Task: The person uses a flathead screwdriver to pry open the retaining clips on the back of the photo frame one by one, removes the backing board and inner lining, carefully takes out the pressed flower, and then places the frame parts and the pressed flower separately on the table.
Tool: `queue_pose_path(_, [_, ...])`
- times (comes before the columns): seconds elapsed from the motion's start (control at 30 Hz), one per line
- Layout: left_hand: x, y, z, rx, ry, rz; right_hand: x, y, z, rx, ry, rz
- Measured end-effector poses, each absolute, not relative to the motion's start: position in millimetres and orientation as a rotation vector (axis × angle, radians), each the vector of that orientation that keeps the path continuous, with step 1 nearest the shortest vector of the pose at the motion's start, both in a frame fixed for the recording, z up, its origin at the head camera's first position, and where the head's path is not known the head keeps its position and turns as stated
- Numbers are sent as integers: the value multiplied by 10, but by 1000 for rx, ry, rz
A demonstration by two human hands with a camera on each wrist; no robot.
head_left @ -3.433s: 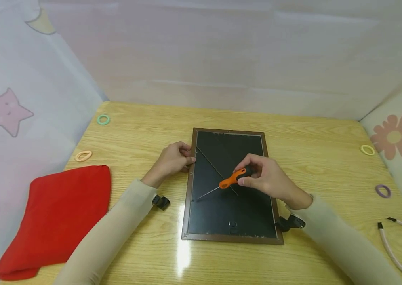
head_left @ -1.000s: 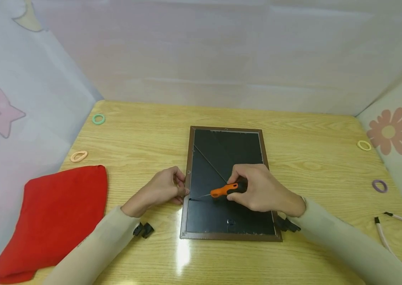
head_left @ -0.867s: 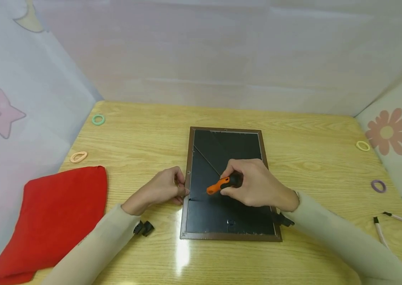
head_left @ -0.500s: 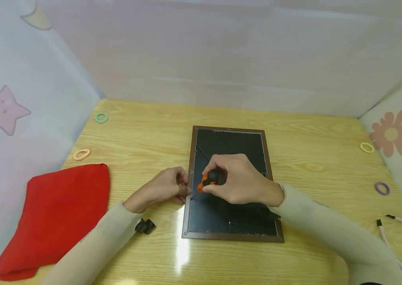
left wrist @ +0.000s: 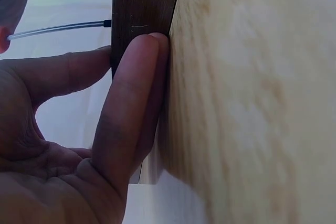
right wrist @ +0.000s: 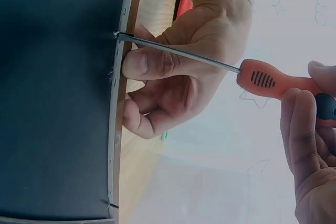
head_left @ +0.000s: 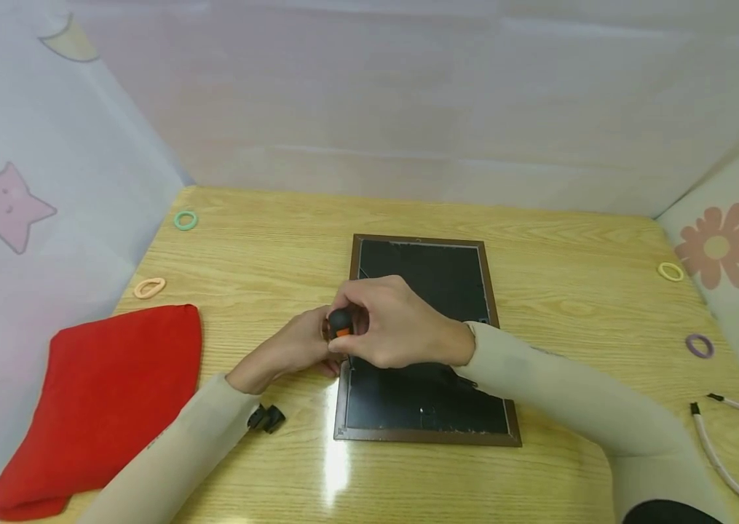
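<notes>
A brown picture frame [head_left: 428, 437] lies face down on the table, its black backing board [head_left: 395, 404] upward. My left hand [head_left: 293, 348] grips the frame's left edge, thumb against the top and fingers along the outer side, as the left wrist view shows. My right hand [head_left: 398, 325] holds a screwdriver [right wrist: 262, 80] by its orange and black handle, standing steeply over the left edge. Its tip meets a small dark tab [right wrist: 124, 36] at the frame's inner edge, just beside my left thumb. Seen from the head, the shaft is hidden.
Red cloth [head_left: 110, 400] lies folded at the left. Small rings, green [head_left: 186, 220], peach [head_left: 149, 287], yellow [head_left: 670, 272] and purple [head_left: 700, 346], lie near the table's sides. A pale headband-like loop [head_left: 723, 466] is at the right front. Fabric walls enclose the table.
My right hand has moved left with the screwdriver, tilting it from nearly flat to steep over the left edge. Earlier, my left hand slid down along that edge. The frame stays in place.
</notes>
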State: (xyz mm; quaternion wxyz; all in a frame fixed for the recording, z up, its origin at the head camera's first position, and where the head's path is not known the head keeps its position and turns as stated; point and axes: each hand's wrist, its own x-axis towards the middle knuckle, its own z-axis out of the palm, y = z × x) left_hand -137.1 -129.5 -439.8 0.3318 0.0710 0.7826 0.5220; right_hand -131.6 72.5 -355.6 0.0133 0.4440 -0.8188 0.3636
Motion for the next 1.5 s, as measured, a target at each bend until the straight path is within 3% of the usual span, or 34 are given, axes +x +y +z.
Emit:
queue_pose_path(0.43, [-1429, -1326, -4456, 396, 2081, 1361, -1392, 577, -3601, 1446, -2527, 1132])
queue_pose_path(1.5, [-1452, -1339, -4510, 361, 2078, 1357, -1394, 586, -3651, 1421, -2545, 1138])
